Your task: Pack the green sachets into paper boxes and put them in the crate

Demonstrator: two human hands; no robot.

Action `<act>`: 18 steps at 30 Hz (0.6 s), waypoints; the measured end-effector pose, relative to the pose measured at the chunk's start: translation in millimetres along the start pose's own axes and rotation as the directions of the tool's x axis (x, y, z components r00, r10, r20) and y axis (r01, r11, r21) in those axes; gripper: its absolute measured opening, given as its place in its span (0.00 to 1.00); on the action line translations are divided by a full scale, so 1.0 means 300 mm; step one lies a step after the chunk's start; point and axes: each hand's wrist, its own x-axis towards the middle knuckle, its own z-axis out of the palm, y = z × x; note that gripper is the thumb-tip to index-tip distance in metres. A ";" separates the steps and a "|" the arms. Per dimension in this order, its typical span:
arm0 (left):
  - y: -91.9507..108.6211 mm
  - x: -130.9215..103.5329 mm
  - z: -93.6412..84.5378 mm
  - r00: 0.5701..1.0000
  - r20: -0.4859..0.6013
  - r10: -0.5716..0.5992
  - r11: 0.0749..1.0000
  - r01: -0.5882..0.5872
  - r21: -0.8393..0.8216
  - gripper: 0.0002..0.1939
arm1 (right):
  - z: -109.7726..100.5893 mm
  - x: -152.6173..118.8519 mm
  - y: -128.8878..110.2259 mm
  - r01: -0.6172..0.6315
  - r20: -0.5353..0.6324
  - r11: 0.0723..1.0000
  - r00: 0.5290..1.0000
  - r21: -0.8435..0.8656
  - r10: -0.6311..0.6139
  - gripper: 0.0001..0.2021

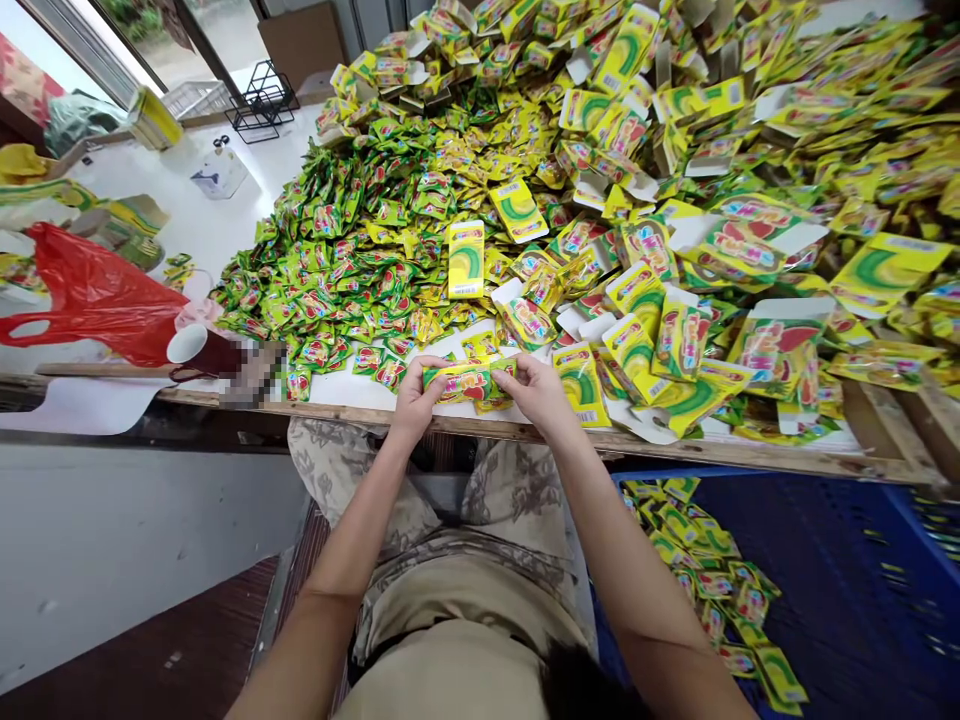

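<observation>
A yellow-green printed packet (469, 383) with red fruit pictures is stretched level between both hands at the table's front edge. Its left end is pinched by my left hand (417, 396), its right end by my right hand (534, 392). Just beyond the hands lies a heap of small green sachets (337, 240). Flat and part-open yellow cartons (466, 260) rest on the heap and spread to the right. One yellow carton (581, 385) lies close beside my right hand.
A dark mug (210, 353) and a red plastic bag (97, 295) sit at the left. Farther back stands a black wire rack (262, 100). Below the table at the right, a blue crate (810, 560) holds several filled packets. A wooden strip edges the table.
</observation>
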 end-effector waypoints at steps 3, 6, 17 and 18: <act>-0.013 -0.002 -0.003 0.996 0.040 0.080 0.996 -0.078 -0.030 0.14 | 0.013 0.001 -0.010 0.033 -0.044 0.993 0.998 -0.109 -0.038 0.15; -0.019 -0.001 -0.005 0.999 0.006 0.045 0.997 -0.044 -0.058 0.16 | 0.031 -0.005 -0.028 0.014 -0.090 1.000 0.996 0.013 -0.013 0.11; -0.004 -0.007 -0.006 0.997 -0.061 0.048 0.997 -0.052 -0.065 0.17 | 0.026 -0.049 -0.102 0.165 0.316 0.977 0.927 0.138 -0.201 0.18; -0.007 -0.005 -0.007 0.997 -0.078 0.022 0.993 -0.031 -0.117 0.18 | 0.013 -0.042 -0.098 0.152 0.314 0.972 0.928 0.180 -0.203 0.18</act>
